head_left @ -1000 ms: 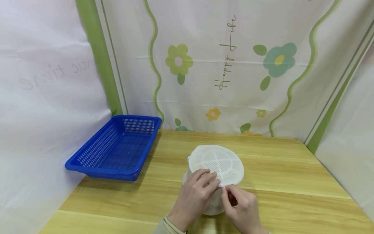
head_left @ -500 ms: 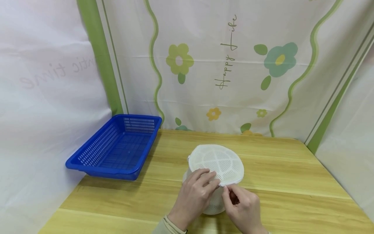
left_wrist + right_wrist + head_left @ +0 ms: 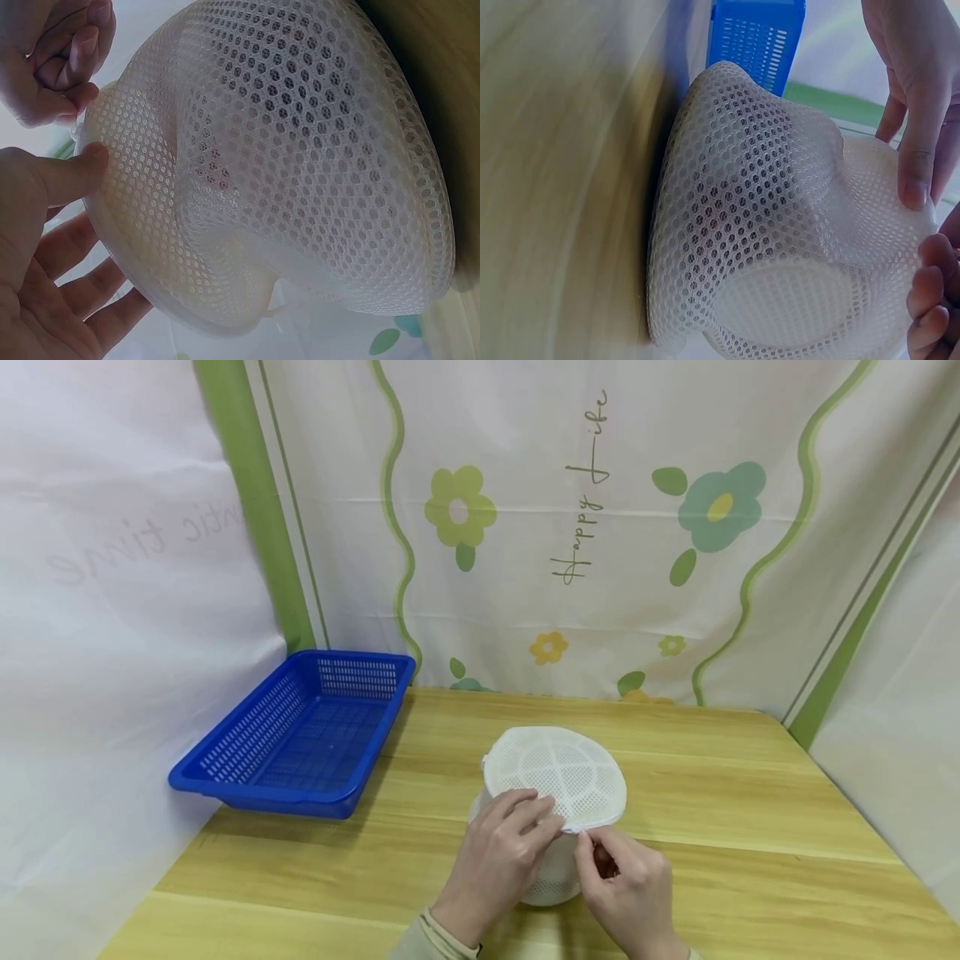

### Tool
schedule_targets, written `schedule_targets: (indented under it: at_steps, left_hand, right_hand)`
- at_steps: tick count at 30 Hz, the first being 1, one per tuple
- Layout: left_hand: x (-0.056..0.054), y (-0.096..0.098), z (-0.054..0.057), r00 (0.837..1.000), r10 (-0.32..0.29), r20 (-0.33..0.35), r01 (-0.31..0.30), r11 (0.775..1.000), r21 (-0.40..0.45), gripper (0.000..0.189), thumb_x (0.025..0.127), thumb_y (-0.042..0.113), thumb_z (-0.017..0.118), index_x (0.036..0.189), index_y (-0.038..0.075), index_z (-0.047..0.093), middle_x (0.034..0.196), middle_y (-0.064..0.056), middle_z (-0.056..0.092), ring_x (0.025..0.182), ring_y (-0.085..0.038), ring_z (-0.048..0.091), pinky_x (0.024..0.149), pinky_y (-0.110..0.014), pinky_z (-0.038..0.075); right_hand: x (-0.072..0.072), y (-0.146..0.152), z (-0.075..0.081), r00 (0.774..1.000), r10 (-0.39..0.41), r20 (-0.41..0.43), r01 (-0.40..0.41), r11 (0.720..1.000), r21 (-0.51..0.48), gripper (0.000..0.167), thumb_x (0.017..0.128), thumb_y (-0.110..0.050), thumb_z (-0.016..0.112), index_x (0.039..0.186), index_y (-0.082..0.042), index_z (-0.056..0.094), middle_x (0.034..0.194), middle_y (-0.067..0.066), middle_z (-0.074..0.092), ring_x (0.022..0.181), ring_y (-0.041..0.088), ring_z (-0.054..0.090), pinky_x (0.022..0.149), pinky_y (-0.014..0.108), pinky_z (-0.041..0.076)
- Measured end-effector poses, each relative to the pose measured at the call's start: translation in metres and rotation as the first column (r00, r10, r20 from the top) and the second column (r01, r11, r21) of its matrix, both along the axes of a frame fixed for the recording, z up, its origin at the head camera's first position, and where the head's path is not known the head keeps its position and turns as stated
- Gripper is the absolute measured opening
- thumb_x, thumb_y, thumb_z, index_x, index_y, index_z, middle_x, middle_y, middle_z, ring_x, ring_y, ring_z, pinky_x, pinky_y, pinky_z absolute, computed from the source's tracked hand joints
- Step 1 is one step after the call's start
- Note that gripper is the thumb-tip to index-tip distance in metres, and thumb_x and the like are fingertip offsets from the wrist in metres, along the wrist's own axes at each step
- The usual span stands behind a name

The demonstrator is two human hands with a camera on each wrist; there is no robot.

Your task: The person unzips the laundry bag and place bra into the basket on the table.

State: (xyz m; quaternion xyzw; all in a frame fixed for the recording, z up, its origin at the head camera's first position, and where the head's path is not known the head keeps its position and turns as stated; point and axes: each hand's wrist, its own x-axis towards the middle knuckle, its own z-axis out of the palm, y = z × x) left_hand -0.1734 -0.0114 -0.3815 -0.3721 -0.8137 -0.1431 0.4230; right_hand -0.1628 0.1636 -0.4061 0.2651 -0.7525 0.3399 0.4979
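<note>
A white mesh laundry bag (image 3: 555,768) stands on the table, its round top facing up and a zipper running along the rim. In the head view my left hand (image 3: 498,852) lies over the near-left edge of the top. The left wrist view shows its thumb (image 3: 71,176) on the side mesh and the fingers across the rim, so the edge is pinched between them. Just right of it, my right hand (image 3: 630,881) pinches the zipper at the near rim with thumb and forefinger, other fingers curled. The zipper pull itself is hidden. The side mesh (image 3: 742,165) is creased inward.
A blue plastic basket (image 3: 352,806) with slotted walls stands at the table's left, apart from the bag. The wooden table (image 3: 750,827) runs to a printed curtain (image 3: 517,577) at the back. White cloth hangs along both sides.
My right hand has slid slightly rightward along the bag's rim, away from the left fingers. The left hand keeps its hold, and the bag stays in place.
</note>
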Motion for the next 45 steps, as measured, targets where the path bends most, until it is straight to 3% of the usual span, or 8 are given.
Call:
schedule_targets:
  at_steps: [11,26,39,45]
  left_hand:
    - [-0.0004,0.0001,-0.0008,1.0,-0.002,-0.005,0.002,1.0,0.008,0.007,0.086,0.02,0.076,0.091,0.014,0.076,0.104,-0.002,0.071,0.1,-0.021,0.065,0.097,-0.03,0.049]
    - [0.0012,0.0028,-0.0003,1.0,-0.021,-0.014,0.021,1.0,-0.022,0.017,0.085,0.013,0.076,0.101,0.011,0.075,0.107,-0.004,0.07,0.105,-0.022,0.063,0.102,-0.031,0.045]
    - [0.001,0.0014,-0.0013,0.999,-0.016,-0.044,0.015,1.0,-0.008,0.009,0.087,0.011,0.07,0.094,0.012,0.076,0.105,-0.003,0.071,0.103,-0.022,0.064,0.1,-0.032,0.047]
    - [0.0017,0.0013,-0.0009,1.0,-0.014,-0.028,0.014,1.0,-0.003,0.011,0.085,0.009,0.073,0.095,0.013,0.077,0.106,-0.003,0.071,0.103,-0.022,0.064,0.099,-0.032,0.048]
  right_hand:
    - [0.0003,0.0025,-0.0004,1.0,-0.001,0.029,0.001,1.0,-0.009,0.015,0.079,-0.007,0.059,0.066,-0.014,0.06,0.058,-0.014,0.047,0.046,-0.003,0.04,0.038,0.009,0.034]
    - [0.002,-0.0021,0.0022,0.988,0.151,0.033,-0.152,0.988,0.027,0.014,0.087,-0.005,0.059,0.075,-0.009,0.066,0.059,-0.013,0.049,0.047,-0.006,0.04,0.038,0.007,0.034]
    - [0.0047,-0.0053,0.0059,0.997,0.075,0.006,-0.075,0.997,0.006,0.014,0.079,-0.004,0.059,0.068,-0.011,0.064,0.056,-0.014,0.047,0.046,-0.006,0.038,0.037,0.008,0.032]
    - [0.0035,-0.0036,0.0012,0.998,0.039,0.049,-0.041,0.999,0.022,0.017,0.077,-0.004,0.061,0.067,-0.017,0.058,0.056,-0.015,0.044,0.046,-0.005,0.036,0.038,0.008,0.029]
